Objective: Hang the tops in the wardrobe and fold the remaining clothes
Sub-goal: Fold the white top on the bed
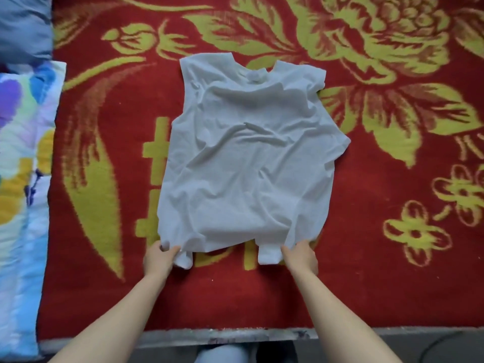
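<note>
A white short-sleeved top (248, 158) lies spread flat and wrinkled on the red and gold floral blanket (379, 258), its neckline away from me. Both sleeves look folded under, with their ends poking out at the near hem. My left hand (159, 258) pinches the near left corner of the hem. My right hand (301, 255) pinches the near right corner. Both arms reach in from the bottom of the view.
A colourful patterned quilt (23, 166) lies along the left edge, with a blue-grey pillow (23, 24) above it. The bed's near edge (235, 334) runs across the bottom; my knees show below it.
</note>
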`<state>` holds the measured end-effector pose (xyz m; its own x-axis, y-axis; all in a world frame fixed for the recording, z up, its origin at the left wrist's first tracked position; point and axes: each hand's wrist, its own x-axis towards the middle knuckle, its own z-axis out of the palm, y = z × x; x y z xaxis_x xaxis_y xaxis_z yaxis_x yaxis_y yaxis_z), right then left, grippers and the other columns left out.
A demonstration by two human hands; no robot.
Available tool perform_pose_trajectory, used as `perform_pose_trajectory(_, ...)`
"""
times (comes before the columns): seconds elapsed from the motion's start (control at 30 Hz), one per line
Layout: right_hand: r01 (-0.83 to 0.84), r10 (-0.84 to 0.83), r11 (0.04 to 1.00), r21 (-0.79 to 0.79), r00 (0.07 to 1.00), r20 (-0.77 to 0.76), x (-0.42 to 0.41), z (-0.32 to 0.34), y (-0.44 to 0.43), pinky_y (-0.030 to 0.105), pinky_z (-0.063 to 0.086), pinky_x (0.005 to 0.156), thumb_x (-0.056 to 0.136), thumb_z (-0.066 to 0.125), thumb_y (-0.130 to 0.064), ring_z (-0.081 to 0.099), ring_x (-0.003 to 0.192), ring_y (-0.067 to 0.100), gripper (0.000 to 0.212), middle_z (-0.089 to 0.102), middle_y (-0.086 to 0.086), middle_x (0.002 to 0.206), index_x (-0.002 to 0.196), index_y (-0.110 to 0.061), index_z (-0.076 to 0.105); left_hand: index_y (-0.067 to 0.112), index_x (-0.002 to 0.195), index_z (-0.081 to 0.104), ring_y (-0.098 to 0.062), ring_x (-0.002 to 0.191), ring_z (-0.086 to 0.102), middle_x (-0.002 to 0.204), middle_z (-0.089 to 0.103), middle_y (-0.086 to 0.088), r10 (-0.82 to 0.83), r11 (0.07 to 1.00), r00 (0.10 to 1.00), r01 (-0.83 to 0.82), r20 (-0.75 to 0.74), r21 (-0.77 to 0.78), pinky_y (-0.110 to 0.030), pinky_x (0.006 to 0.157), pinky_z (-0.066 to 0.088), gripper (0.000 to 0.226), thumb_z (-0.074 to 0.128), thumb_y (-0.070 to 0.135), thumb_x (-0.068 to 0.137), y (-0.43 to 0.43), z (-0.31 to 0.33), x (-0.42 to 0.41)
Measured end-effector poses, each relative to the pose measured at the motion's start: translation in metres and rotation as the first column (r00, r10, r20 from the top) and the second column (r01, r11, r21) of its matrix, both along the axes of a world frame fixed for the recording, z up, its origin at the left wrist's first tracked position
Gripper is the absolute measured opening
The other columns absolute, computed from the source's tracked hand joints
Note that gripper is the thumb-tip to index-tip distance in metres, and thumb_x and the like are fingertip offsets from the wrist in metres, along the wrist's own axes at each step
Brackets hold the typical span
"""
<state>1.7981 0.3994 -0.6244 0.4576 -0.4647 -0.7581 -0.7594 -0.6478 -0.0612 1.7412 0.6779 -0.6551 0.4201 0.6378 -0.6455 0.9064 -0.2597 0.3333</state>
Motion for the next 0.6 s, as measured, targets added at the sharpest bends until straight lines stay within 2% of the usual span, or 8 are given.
perform_pose_trajectory(0.1, 0.180, -0.178, 0.984, -0.005, 0.974, 0.140, 0.006, -0.012, -0.019, 0.032, 0.040, 0.073, 0.091, 0.049, -0.015, 0.058, 0.098, 0.037, 0.022, 0.063, 0.020, 0.103, 0.100, -0.002, 0.064, 0.005, 0.062, 0.056, -0.025, 0.066, 0.051, 0.066, 0.056, -0.011, -0.052, 0.998, 0.988, 0.048, 0.144, 0.030, -0.035, 0.058, 0.036, 0.024, 0.067, 0.014, 0.081, -0.003, 0.003, 0.007)
perform_pose_trajectory(0.17, 0.388, -0.415, 0.909, 0.149, 0.864, 0.285, 0.009, -0.008, -0.040, 0.034, 0.037, 0.061, 0.089, 0.047, -0.010, 0.053, 0.072, 0.032, 0.021, 0.055, 0.017, 0.076, 0.072, -0.005, 0.057, 0.003, 0.059, 0.053, -0.024, 0.068, 0.049, 0.067, 0.053, -0.011, -0.105, 0.994, 0.957, 0.090, 0.269, 0.068, -0.035, 0.059, 0.034, 0.026, 0.065, 0.009, 0.082, -0.003, 0.011, 0.009)
perform_pose_trajectory(0.23, 0.609, -0.727, 0.679, 0.410, 0.633, 0.266, 0.012, 0.005, -0.067, 0.035, 0.042, 0.058, 0.089, 0.043, -0.007, 0.051, 0.061, 0.025, 0.017, 0.053, 0.011, 0.075, 0.077, -0.008, 0.053, 0.004, 0.074, 0.059, -0.021, 0.071, 0.052, 0.074, 0.057, -0.006, 0.035, 0.998, 0.912, -0.009, 0.408, -0.064, -0.033, 0.061, 0.039, 0.012, 0.060, 0.004, 0.086, -0.001, 0.025, 0.011)
perform_pose_trajectory(0.3, 0.681, -0.888, 0.438, 0.587, 0.430, 0.162, 0.016, 0.023, -0.096, 0.039, 0.052, 0.063, 0.089, 0.039, -0.004, 0.061, 0.060, 0.021, 0.016, 0.060, 0.010, 0.085, 0.095, -0.007, 0.054, 0.011, 0.086, 0.062, -0.014, 0.071, 0.057, 0.078, 0.062, 0.002, 0.280, 0.942, 0.836, -0.145, 0.471, -0.303, -0.028, 0.059, 0.046, 0.009, 0.055, 0.005, 0.089, 0.004, 0.043, 0.013)
perform_pose_trajectory(0.37, 0.686, -0.935, 0.334, 0.646, 0.327, 0.136, 0.018, 0.038, -0.123, 0.039, 0.052, 0.066, 0.090, 0.041, -0.003, 0.064, 0.062, 0.019, 0.022, 0.063, 0.014, 0.103, 0.106, -0.003, 0.056, 0.013, 0.092, 0.063, -0.007, 0.070, 0.062, 0.081, 0.067, 0.006, 0.445, 0.868, 0.757, -0.235, 0.478, -0.437, -0.021, 0.060, 0.051, 0.012, 0.053, 0.007, 0.091, 0.012, 0.057, 0.013)
perform_pose_trajectory(0.47, 0.683, -0.924, 0.347, 0.643, 0.368, 0.108, 0.009, 0.053, -0.152, 0.037, 0.049, 0.081, 0.094, 0.049, -0.008, 0.060, 0.083, 0.022, 0.036, 0.061, 0.013, 0.111, 0.128, 0.002, 0.052, 0.014, 0.087, 0.061, -0.002, 0.059, 0.065, 0.066, 0.070, 0.009, 0.550, 0.797, 0.731, -0.317, 0.403, -0.514, -0.016, 0.054, 0.053, 0.015, 0.049, 0.009, 0.094, 0.023, 0.064, 0.005)
perform_pose_trajectory(0.53, 0.679, -0.880, 0.409, 0.610, 0.471, 0.065, 0.000, 0.057, -0.164, 0.032, 0.054, 0.067, 0.094, 0.053, -0.014, 0.064, 0.072, 0.020, 0.028, 0.068, 0.008, 0.087, 0.118, 0.000, 0.058, 0.011, 0.088, 0.061, -0.008, 0.061, 0.067, 0.068, 0.072, 0.004, 0.510, 0.763, 0.827, -0.309, 0.236, -0.567, -0.021, 0.055, 0.055, 0.012, 0.053, 0.016, 0.094, 0.025, 0.060, -0.007)
perform_pose_trajectory(0.6, 0.657, -0.789, 0.544, 0.522, 0.613, 0.050, -0.009, 0.057, -0.173, 0.029, 0.054, 0.046, 0.092, 0.059, -0.022, 0.065, 0.052, 0.020, 0.022, 0.068, 0.007, 0.064, 0.096, 0.000, 0.061, 0.005, 0.103, 0.061, -0.021, 0.080, 0.068, 0.091, 0.071, -0.008, 0.376, 0.752, 0.926, -0.275, 0.047, -0.599, -0.032, 0.069, 0.055, 0.018, 0.058, 0.018, 0.091, 0.024, 0.048, -0.024)
